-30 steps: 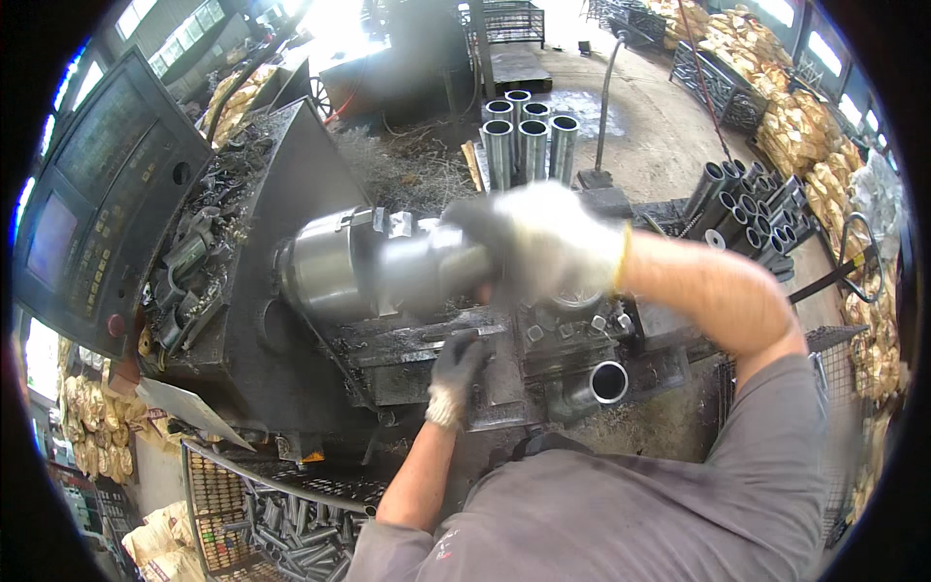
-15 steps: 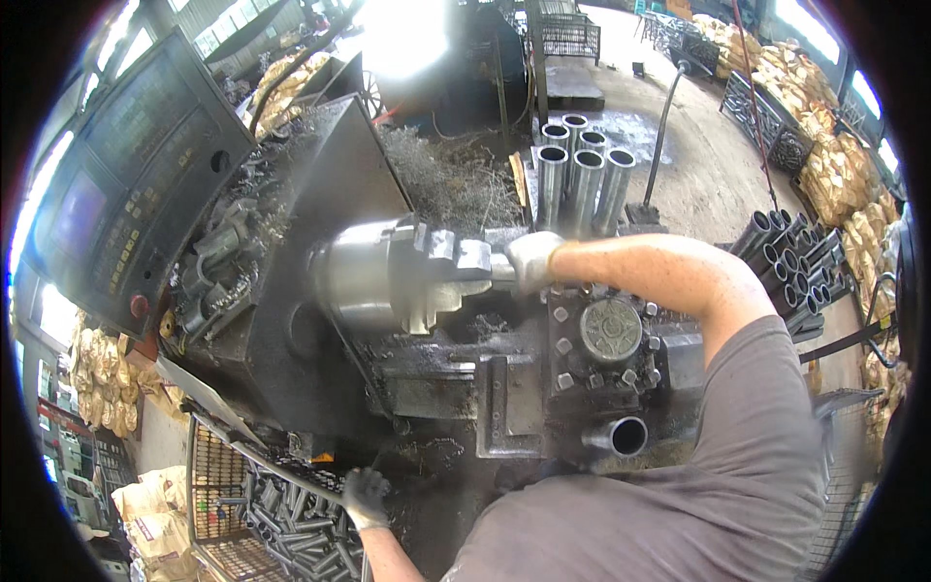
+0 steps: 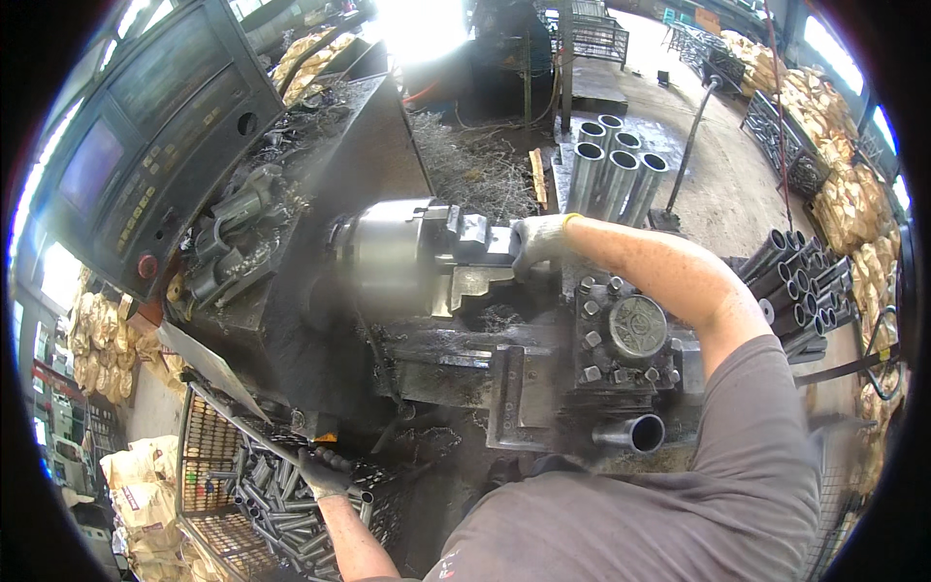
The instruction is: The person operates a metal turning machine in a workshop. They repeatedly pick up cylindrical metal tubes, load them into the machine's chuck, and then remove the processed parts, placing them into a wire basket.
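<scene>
My right hand (image 3: 541,244), in a pale knit glove, is at the jaws (image 3: 472,238) of a lathe chuck (image 3: 388,254). Its fingers curl downward around the end there, and whatever they hold is hidden. Below the hand sits the square tool post (image 3: 628,339) with its round cap. On the near side of the post lies a short steel tube (image 3: 640,433). At lower left my left hand (image 3: 327,473), gloved and darkened, is over the edge of a mesh basket (image 3: 208,456) full of cut tubes (image 3: 281,509). Its fingers are too dark to read.
A control panel (image 3: 145,165) with a red button stands at left. Several upright tubes (image 3: 621,179) are beyond my right hand. More tubes (image 3: 795,281) are stacked at right. Metal shavings (image 3: 475,175) lie behind the chuck, and filled sacks (image 3: 853,194) line the far right.
My left hand has moved left and slightly up, over the basket. My right hand stays at the chuck jaws, now closer against them. The whole view has shifted a little.
</scene>
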Demonstrator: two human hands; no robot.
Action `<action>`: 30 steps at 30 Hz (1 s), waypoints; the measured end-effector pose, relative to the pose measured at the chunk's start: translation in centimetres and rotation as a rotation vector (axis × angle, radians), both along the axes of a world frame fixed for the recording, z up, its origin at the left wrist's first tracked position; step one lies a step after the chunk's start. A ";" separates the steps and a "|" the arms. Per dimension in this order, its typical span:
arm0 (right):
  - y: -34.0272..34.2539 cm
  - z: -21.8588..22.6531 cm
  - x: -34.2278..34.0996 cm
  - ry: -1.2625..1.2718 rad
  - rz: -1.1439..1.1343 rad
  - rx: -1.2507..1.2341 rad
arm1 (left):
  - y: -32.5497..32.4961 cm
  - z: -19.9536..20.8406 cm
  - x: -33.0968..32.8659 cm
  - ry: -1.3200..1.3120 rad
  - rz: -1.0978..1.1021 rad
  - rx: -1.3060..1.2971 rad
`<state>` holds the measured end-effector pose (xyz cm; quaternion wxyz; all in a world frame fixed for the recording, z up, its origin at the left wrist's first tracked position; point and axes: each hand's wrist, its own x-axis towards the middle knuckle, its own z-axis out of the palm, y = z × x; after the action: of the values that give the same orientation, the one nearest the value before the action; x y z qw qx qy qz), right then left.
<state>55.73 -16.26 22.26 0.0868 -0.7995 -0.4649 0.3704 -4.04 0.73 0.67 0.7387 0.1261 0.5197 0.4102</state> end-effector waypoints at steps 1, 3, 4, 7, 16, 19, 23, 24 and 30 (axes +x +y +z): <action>0.2 -0.4 0.4 0.145 -0.026 -0.006 | -0.6 1.8 1.8 0.062 0.099 -0.073; -0.3 -0.2 0.4 0.115 -0.050 0.048 | 0.4 1.9 1.2 0.029 0.028 -0.097; -0.5 0.1 0.2 0.125 -0.067 0.044 | 0.6 1.7 0.9 0.011 -0.009 -0.114; -0.5 -0.3 0.3 0.059 -0.089 0.050 | 1.4 -1.1 0.2 0.209 -0.029 0.122; -11.1 5.9 -4.1 -0.149 -0.321 0.532 | 0.9 -3.7 -3.0 1.304 0.131 0.698; -19.8 6.7 -7.7 0.118 -0.556 0.788 | -1.2 9.3 1.8 1.141 0.164 1.209; -29.4 3.0 -12.8 0.037 -0.894 0.994 | 2.4 24.1 8.9 1.313 0.287 2.014; -31.8 1.5 -13.9 0.057 -0.965 1.081 | 3.2 27.7 11.6 1.277 0.103 2.020; -38.2 -5.1 -19.5 0.122 -1.189 1.010 | 15.6 36.6 19.6 1.920 -0.581 1.454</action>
<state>36.24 -54.50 17.16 0.6495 -0.7560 -0.0651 0.0485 15.52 16.37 37.29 -0.1188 0.8668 0.4550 0.1659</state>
